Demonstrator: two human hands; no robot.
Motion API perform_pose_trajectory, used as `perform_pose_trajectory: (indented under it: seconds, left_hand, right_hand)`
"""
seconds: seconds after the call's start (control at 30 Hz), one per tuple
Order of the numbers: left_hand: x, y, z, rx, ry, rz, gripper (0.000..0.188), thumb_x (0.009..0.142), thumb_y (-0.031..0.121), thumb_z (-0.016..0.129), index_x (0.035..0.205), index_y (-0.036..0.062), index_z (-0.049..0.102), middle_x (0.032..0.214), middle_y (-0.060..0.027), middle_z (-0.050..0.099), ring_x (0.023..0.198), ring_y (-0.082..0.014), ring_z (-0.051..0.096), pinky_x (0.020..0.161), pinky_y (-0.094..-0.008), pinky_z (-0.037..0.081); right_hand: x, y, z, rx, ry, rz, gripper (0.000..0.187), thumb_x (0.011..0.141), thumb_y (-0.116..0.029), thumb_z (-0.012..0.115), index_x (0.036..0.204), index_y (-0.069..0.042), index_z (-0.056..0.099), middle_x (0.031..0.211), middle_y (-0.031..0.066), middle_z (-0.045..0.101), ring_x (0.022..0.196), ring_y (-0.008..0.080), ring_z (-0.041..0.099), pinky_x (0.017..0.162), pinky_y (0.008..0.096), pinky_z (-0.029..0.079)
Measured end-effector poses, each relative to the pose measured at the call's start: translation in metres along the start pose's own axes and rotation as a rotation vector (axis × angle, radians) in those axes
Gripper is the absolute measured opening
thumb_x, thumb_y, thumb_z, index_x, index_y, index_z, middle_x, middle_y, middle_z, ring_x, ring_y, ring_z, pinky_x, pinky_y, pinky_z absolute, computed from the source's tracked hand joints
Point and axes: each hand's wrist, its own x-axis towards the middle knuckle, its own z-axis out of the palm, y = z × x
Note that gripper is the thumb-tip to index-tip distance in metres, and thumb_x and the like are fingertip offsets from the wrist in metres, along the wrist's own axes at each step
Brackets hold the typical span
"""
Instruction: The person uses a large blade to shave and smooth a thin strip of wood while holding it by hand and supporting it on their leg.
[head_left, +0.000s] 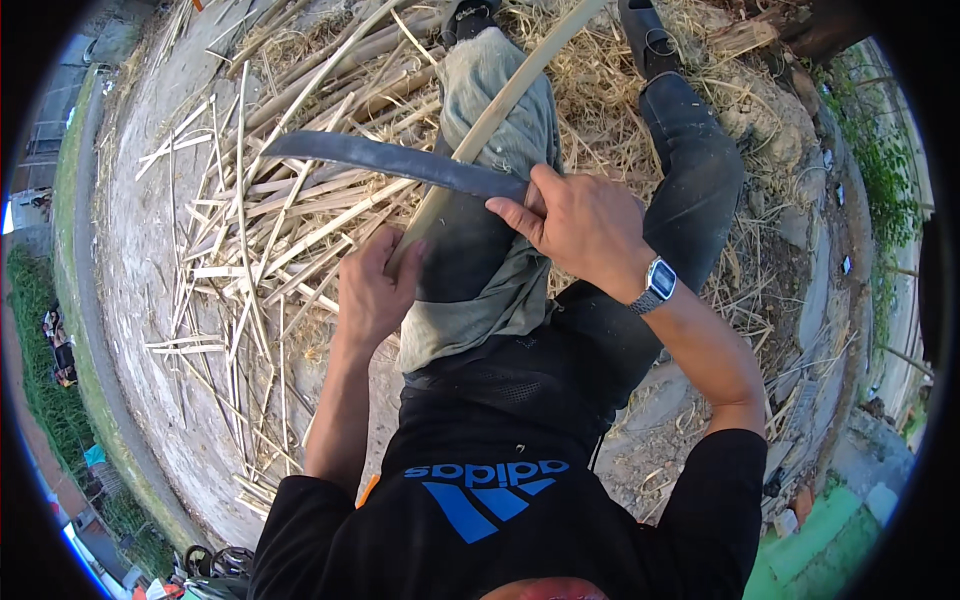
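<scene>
My right hand (588,220) is closed round the handle of a machete (400,158) with a long, dark, slightly curved blade. The blade points left and lies across a pale split bamboo strip (510,95). My left hand (378,280) grips the near end of that strip, thumb on top. From there the strip runs up and away to the right, over my thigh. A grey-green cloth (500,110) is wrapped over that leg, under the strip. Most of the machete's handle is hidden in my right fist.
Many split strips (290,220) lie heaped on the concrete ground (150,250) to the left. Thin shavings (600,110) cover the ground around my feet. Rubble and soil (770,130) lie to the right, with green plants (875,170) beyond. Grass (50,350) borders the far left.
</scene>
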Motion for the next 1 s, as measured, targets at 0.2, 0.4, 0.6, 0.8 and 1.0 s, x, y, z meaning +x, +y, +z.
perform_pose_trajectory:
  seconds: [0.2,0.4,0.6,0.8,1.0]
  left_hand:
    - [-0.051,-0.019,-0.015,-0.036,0.007,-0.051,0.022,0.095,0.014,0.074,0.085,-0.0011,0.062,0.057,-0.0054,0.05,0.051,-0.009,0.042,0.048,-0.03,0.034]
    - [-0.052,-0.031,-0.028,0.003,-0.038,-0.107,0.019,0.093,0.013,0.075,0.084,0.0001,0.064,0.055,-0.008,0.051,0.045,-0.0127,0.043,0.046,-0.0306,0.035]
    - [-0.097,-0.051,-0.041,0.034,-0.059,-0.11,0.019,0.092,0.013,0.076,0.083,0.0006,0.063,0.054,-0.0071,0.048,0.045,-0.013,0.041,0.045,-0.0311,0.035]
    - [-0.085,-0.049,-0.034,0.043,-0.043,-0.131,0.02,0.092,0.013,0.077,0.082,0.0016,0.064,0.055,-0.009,0.051,0.044,-0.0159,0.044,0.046,-0.0315,0.038]
    - [-0.095,-0.069,-0.044,0.135,0.01,-0.03,0.016,0.091,0.011,0.077,0.086,0.0028,0.064,0.057,-0.0115,0.053,0.045,-0.0211,0.051,0.047,-0.0338,0.041]
  right_hand:
    - [0.056,0.08,-0.008,0.104,0.16,0.111,0.073,0.098,-0.069,0.054,0.064,-0.004,0.06,0.051,0.0166,0.056,0.049,0.0348,0.061,0.049,0.044,0.048]
    - [0.034,0.036,0.018,0.065,0.067,0.031,0.079,0.096,-0.075,0.048,0.067,-0.003,0.064,0.056,0.0173,0.062,0.053,0.0362,0.066,0.05,0.0468,0.052]
    - [0.058,0.106,-0.008,0.012,0.264,0.019,0.08,0.096,-0.077,0.046,0.068,-0.005,0.066,0.056,0.0173,0.062,0.054,0.0354,0.067,0.049,0.047,0.051]
    - [0.038,0.062,0.004,0.053,0.213,0.086,0.081,0.097,-0.077,0.045,0.069,-0.004,0.068,0.054,0.016,0.062,0.052,0.0323,0.067,0.047,0.0452,0.051]
    - [0.071,0.116,-0.021,0.075,0.272,0.09,0.086,0.093,-0.08,0.047,0.062,-0.002,0.063,0.052,0.0149,0.061,0.05,0.0355,0.064,0.047,0.0469,0.05]
